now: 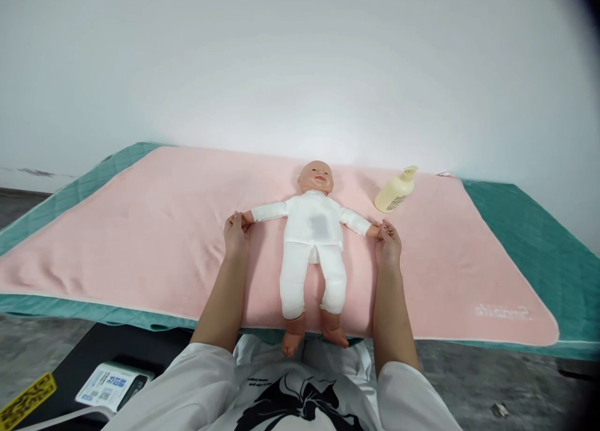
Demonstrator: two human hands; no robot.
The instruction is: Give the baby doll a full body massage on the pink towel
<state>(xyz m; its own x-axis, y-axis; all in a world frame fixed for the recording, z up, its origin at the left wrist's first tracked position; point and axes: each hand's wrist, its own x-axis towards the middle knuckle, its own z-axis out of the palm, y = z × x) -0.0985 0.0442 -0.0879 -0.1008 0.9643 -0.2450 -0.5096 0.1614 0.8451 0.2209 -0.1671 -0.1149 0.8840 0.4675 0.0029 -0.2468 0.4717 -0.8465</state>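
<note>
A baby doll in a white top and white trousers lies on its back on a pink mat, head away from me and bare feet at the near edge. Both its arms are stretched out sideways. With closed fingers, my left hand holds the doll's hand on the left side. On the other side my right hand grips the doll's other hand between thumb and fingers. A grey patch shows on the chest of the top. Just beyond my right hand a pale yellow pump bottle leans to the right.
Under the mat is a green quilted cover, showing at both sides. A white wall rises behind. Below left, a white box-shaped device with a cable rests on a black surface, near a yellow tag with a printed code.
</note>
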